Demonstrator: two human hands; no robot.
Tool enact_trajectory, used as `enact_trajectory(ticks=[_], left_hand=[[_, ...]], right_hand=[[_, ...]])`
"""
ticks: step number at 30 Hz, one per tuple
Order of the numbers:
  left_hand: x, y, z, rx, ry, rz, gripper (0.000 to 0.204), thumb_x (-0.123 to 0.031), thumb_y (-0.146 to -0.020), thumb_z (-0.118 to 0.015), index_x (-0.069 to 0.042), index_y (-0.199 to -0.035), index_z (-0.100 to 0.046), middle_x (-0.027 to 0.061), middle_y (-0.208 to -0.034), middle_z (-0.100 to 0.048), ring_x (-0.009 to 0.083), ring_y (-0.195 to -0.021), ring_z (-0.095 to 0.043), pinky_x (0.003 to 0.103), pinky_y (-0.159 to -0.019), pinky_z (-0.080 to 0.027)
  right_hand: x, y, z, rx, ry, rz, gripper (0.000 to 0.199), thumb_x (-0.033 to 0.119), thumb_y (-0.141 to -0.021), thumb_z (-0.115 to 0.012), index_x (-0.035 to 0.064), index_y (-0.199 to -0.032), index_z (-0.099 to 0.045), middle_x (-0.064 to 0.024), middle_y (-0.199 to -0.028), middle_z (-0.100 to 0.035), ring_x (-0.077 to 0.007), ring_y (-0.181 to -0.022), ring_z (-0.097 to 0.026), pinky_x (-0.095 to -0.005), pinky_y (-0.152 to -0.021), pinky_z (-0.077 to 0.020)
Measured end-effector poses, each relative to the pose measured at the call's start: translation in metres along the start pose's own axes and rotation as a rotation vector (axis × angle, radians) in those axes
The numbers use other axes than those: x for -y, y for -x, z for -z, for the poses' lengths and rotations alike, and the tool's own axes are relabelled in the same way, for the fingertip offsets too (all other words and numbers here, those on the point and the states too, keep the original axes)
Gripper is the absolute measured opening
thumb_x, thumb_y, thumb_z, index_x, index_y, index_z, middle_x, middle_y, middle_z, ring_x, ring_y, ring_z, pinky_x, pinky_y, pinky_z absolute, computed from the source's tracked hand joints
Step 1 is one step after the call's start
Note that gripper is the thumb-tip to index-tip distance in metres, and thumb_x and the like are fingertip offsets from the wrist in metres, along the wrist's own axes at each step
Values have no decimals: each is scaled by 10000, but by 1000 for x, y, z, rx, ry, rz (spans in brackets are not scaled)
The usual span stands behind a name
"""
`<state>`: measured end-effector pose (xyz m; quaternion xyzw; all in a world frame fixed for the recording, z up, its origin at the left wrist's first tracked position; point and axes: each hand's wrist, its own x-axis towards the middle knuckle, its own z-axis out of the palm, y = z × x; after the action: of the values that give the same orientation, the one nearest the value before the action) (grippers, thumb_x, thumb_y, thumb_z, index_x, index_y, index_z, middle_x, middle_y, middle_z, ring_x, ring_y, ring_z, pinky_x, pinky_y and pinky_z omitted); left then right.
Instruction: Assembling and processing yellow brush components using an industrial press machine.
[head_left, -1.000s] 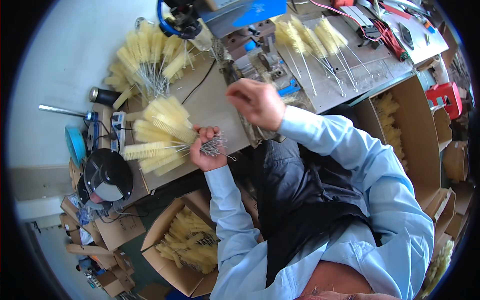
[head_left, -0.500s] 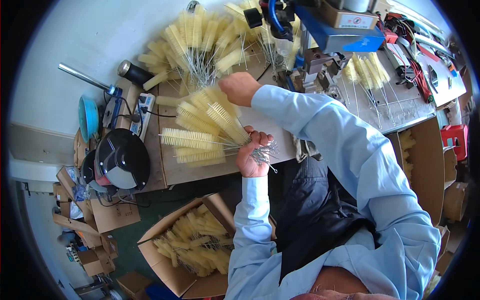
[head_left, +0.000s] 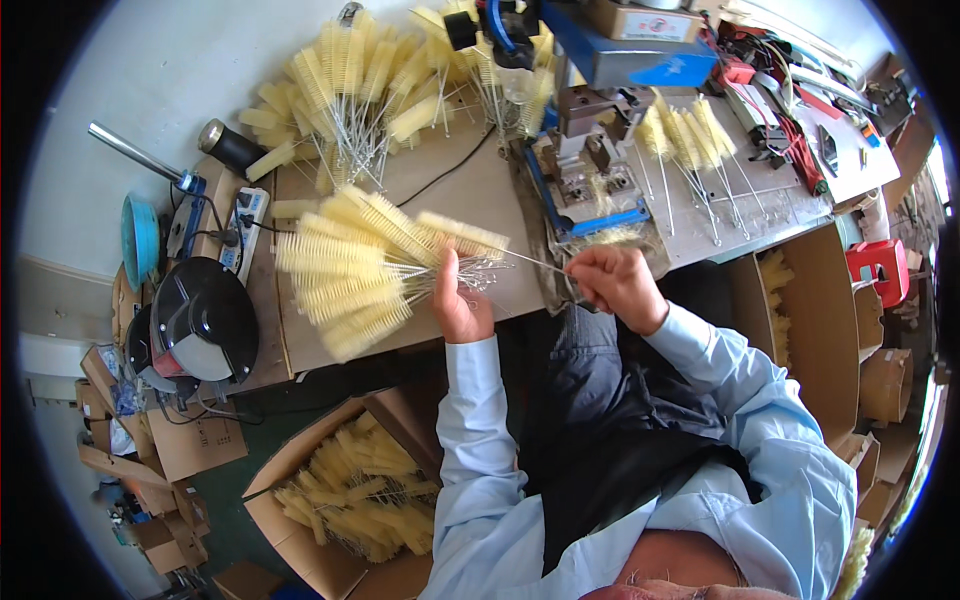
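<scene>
Right hand (head_left: 618, 287) has come back from the brush pile at 12 o'clock and now draws one yellow brush (head_left: 462, 236) by its wire stem, fingers pinched shut on it. Left hand (head_left: 462, 308) stays clenched around the fanned bunch of brushes (head_left: 350, 270), at 9 o'clock of it.

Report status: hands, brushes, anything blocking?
Left hand grips fanned yellow brush bundle by its wire stems. Right hand pinches one brush wire. Nothing between the hands.
</scene>
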<state>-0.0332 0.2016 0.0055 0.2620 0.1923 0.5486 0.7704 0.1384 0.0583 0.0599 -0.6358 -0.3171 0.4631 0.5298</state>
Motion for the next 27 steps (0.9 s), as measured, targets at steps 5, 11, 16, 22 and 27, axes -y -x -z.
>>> enact_trajectory(ticks=[5, 11, 16, 22, 27], left_hand=[[1, 0, -7, -45, -67, 5, 502, -132, -944, -605, 18, -1400, -460, 106, -1280, -584, 189, -1014, -601, 344, -914, -492], [1, -1, -3, -131, -100, 66, 470, 40, -819, -694, 15, -1263, -542, 63, -1147, -586, 151, -967, -595, 305, -877, -509], [12, 9, -11, -11, -328, -16, 478, 29, -789, -720, 23, -1233, -544, 64, -1091, -597, 157, -915, -603, 289, -832, -511], [19, 19, -32, 152, -580, -17, 444, 17, -789, -732, 16, -1202, -570, 54, -1009, -628, 138, -846, -604, 283, -778, -512], [10, 11, -16, 73, -533, 15, 376, -98, -903, -644, 43, -1224, -510, 94, -965, -643, 149, -816, -618, 343, -776, -533]], right_hand=[[-18, 30, 18, -19, 251, 227, 83, 44, -881, -648, -10, -931, -687, -76, -694, -647, -120, -612, -609, -276, -577, -489], [-25, 45, 35, 11, 406, 430, 64, 30, -888, -633, -2, -918, -680, -42, -651, -611, -82, -551, -553, -264, -532, -454], [-24, 35, 30, 322, -20, -71, 259, 251, -988, -579, -2, -1007, -631, -30, -640, -594, -119, -572, -620, -260, -482, -496], [-17, 0, -9, 464, -102, -111, 310, 296, -983, -592, -13, -957, -609, -23, -623, -554, -106, -485, -545, -261, -420, -437], [-3, 1, 3, 93, -455, -67, 348, 322, -1014, -541, -2, -896, -595, 8, -576, -457, -76, -425, -405, -247, -363, -314]])
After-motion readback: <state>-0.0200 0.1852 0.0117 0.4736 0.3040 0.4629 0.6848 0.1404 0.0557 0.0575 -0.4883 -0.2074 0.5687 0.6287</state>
